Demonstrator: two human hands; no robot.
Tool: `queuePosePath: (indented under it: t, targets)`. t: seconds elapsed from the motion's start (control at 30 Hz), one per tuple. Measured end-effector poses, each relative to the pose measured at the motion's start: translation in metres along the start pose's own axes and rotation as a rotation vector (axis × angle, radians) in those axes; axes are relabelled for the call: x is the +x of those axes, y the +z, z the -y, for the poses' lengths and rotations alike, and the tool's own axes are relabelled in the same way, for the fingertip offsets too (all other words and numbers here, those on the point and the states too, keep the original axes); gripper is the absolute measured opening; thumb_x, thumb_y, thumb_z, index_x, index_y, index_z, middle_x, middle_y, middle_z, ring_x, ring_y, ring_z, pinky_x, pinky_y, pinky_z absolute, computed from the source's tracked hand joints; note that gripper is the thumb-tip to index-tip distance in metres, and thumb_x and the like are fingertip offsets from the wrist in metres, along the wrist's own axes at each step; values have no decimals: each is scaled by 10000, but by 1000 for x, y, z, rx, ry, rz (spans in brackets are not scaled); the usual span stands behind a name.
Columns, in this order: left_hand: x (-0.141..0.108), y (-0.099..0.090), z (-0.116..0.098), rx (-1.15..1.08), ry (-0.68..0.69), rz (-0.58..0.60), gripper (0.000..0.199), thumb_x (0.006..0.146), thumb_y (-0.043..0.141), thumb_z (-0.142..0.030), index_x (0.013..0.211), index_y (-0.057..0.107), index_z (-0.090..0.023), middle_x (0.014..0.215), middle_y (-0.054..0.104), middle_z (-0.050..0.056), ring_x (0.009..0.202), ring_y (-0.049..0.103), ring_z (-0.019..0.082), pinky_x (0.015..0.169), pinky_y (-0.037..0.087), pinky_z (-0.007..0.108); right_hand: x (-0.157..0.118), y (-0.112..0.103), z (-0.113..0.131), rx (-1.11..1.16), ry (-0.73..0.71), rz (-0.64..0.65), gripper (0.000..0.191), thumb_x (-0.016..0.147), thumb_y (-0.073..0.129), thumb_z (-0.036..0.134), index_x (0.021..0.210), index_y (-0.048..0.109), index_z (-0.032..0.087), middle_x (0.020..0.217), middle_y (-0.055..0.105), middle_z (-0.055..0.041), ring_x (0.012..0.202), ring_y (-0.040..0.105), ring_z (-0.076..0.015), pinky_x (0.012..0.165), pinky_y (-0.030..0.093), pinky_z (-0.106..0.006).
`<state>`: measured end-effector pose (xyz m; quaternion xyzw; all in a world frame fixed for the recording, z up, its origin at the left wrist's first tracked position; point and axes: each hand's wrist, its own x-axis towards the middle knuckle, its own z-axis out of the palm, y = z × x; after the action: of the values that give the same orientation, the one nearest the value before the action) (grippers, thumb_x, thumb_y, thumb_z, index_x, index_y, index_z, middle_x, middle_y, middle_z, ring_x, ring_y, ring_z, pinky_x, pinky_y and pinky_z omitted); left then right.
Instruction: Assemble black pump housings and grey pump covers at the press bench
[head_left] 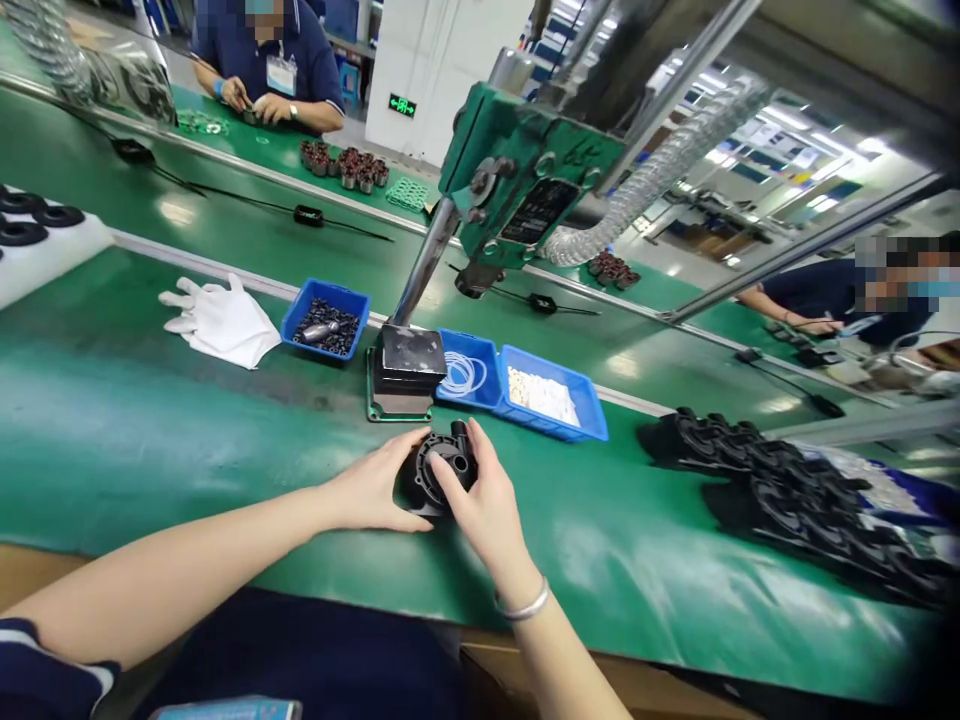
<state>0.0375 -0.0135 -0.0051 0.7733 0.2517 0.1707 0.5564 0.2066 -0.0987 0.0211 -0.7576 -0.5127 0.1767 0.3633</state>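
Note:
A round black plastic pump housing (433, 478) with a short pipe stub on its upper right is between my two hands, over the green mat in front of the press. My left hand (382, 485) curves around its left side, thumb at the near edge and fingers at the far side. My right hand (487, 490) grips its right side, with the thumb lying across the top face and the fingers behind the stub. Part of the housing is hidden by my fingers. Just beyond it stands the dark metal block (409, 360) at the foot of the press.
The green press head (525, 180) hangs above the block. Blue bins hold small black parts (326, 325), clear tubing (465, 373) and whitish pieces (544, 392). A white glove (225, 320) lies left. Black housings (795, 490) line the right. Two people work across the bench.

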Motion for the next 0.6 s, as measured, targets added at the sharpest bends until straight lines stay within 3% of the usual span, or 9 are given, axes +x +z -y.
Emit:
queuePosePath:
  t: [0.27, 0.43, 0.6]
  targets:
    - [7, -2, 2, 42, 79, -38, 1026, 528, 872, -322, 1419, 370, -234, 1385, 526, 127, 1236, 557, 325, 1082, 462, 483, 2, 2, -4, -63, -75, 5, 724, 826, 663, 502, 1423, 463, 144, 1367, 593, -172, 1233, 591, -313, 1070, 463, -539]
    - [5, 10, 1, 172, 77, -120, 1069, 491, 904, -465, 1374, 361, -202, 1348, 514, 159, 1241, 541, 367, 1071, 459, 528, 10, -7, -4, -35, -131, 109, 712, 848, 651, 472, 1455, 416, 180, 1429, 543, -142, 1297, 540, -284, 1113, 429, -504]
    - [1, 25, 5, 182, 71, -183, 1223, 447, 902, -596, 1412, 276, -181, 1406, 457, 212, 1297, 496, 402, 1079, 449, 570, -9, -9, 1, -164, -195, -28, 883, 814, 689, 484, 1526, 252, 198, 1522, 391, -166, 1390, 403, -330, 1137, 360, -577]
